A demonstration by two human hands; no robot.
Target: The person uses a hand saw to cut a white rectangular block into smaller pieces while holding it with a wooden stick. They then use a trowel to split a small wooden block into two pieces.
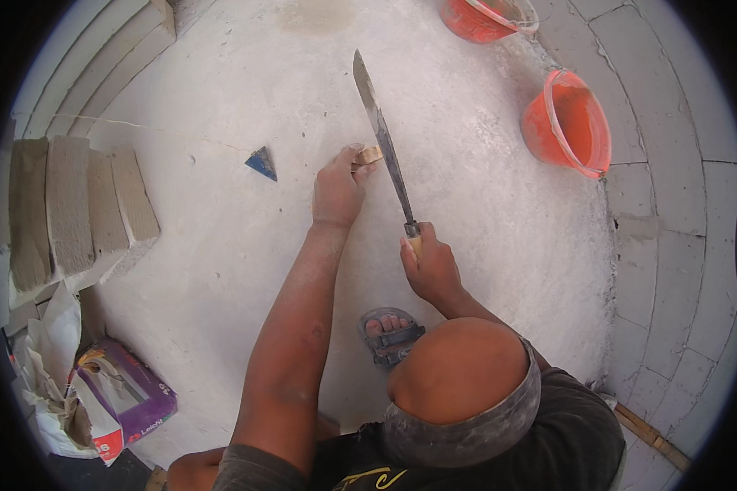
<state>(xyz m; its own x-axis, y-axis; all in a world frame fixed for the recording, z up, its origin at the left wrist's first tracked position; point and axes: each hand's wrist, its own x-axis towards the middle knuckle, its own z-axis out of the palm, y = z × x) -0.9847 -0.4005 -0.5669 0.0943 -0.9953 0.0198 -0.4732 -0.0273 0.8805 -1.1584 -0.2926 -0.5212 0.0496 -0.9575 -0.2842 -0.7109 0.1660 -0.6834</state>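
Note:
My right hand (432,266) is wrapped round the pale wooden handle of a machete (391,155). Its long, dark, scuffed blade points away from me and leans a little to the left. My left hand (339,186) pinches a small wooden block (369,155) low over the floor. The block's right end lies against or just beside the blade; whether they touch I cannot tell. A small blue triangular piece (262,163) lies on the floor left of my left hand.
Two orange buckets, one nearer (567,123) and one farther (487,18), stand by the grey block wall (663,270) on the right. Grey blocks (70,200) are stacked at left, above a torn purple-and-white bag (127,389). My sandalled foot (391,334) rests below the machete.

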